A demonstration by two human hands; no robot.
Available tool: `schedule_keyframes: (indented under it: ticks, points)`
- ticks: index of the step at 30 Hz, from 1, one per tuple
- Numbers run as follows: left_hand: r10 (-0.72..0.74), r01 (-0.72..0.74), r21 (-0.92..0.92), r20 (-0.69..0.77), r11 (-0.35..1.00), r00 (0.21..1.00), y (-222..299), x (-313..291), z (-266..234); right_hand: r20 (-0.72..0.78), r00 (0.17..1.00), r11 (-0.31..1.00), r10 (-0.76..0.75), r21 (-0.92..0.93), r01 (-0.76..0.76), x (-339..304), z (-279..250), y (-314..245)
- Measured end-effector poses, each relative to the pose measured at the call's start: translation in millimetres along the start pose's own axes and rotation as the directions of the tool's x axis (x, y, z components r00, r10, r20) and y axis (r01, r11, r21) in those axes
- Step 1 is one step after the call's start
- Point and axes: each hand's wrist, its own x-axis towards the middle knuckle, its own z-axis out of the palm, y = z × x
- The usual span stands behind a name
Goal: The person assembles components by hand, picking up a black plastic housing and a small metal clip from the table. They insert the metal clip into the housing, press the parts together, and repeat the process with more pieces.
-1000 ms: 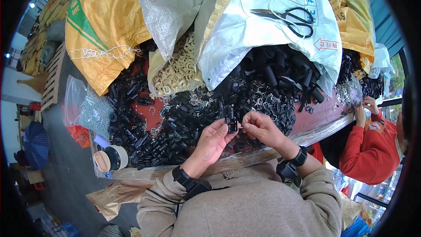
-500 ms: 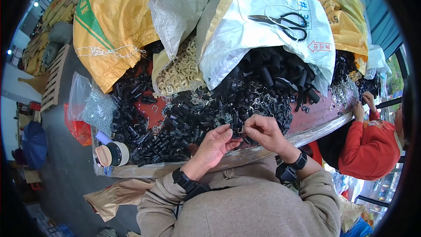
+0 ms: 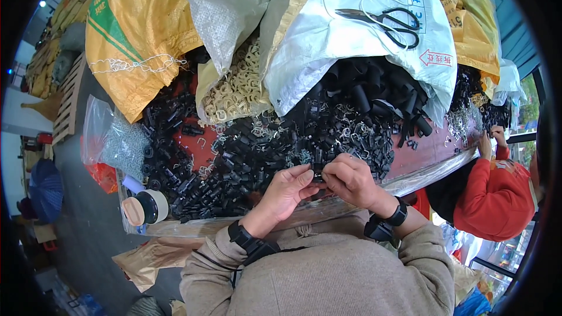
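Near the front edge of the work table, my two hands meet in front of my body. My left hand (image 3: 287, 192) is closed, thumb against fingers, on a small black plastic part (image 3: 318, 173). Pressed up to the same part is my right hand (image 3: 353, 182), its fingers curled in a pinch; what they grip is hidden. Just beyond the fingers lies a heap of black plastic parts (image 3: 234, 167), mixed with small silvery metal clips (image 3: 345, 118) and a few tiny screws (image 3: 301, 157).
Behind the heap stand a yellow sack (image 3: 146, 29), a white sack (image 3: 328, 35) with scissors (image 3: 386, 22) on it, and spilled cream-coloured rings (image 3: 240, 90). A lidded cup (image 3: 153, 206) and a bag of screws (image 3: 126, 149) sit at left. A person in red (image 3: 492, 202) works at right.
My right hand has moved in against my left, and the pale metal clip seen between them is now hidden. The whole view has shifted slightly.
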Motion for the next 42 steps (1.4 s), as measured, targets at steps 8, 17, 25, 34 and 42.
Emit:
schedule_keyframes:
  ticks: [8,17,25,34,42]
  points:
    - [-0.006,0.010,0.111,-0.039,0.994,0.999,1.2,-3.6,4.5,-0.079,0.996,0.993,-0.052,-0.112,0.043,-8.8,4.5,-5.4]
    - [-0.006,0.008,0.143,-0.011,0.990,1.000,-3.5,-13.6,4.4,-0.045,0.996,0.988,-0.080,-0.139,0.073,-11.5,0.4,-18.6]
    - [-0.028,0.036,0.166,-0.048,0.985,0.998,0.2,-16.4,4.1,0.105,0.985,0.983,0.133,0.111,-0.145,-8.5,2.4,-19.3]
    - [0.098,-0.087,0.396,-0.006,0.914,0.995,36.0,-17.5,3.3,0.335,0.796,0.560,0.503,0.575,-0.596,-16.0,15.8,8.4]
    - [0.707,-0.040,0.918,0.331,-0.394,0.625,119.8,28.7,-36.0,0.331,0.815,0.740,0.477,0.350,-0.575,-5.3,7.4,11.4]
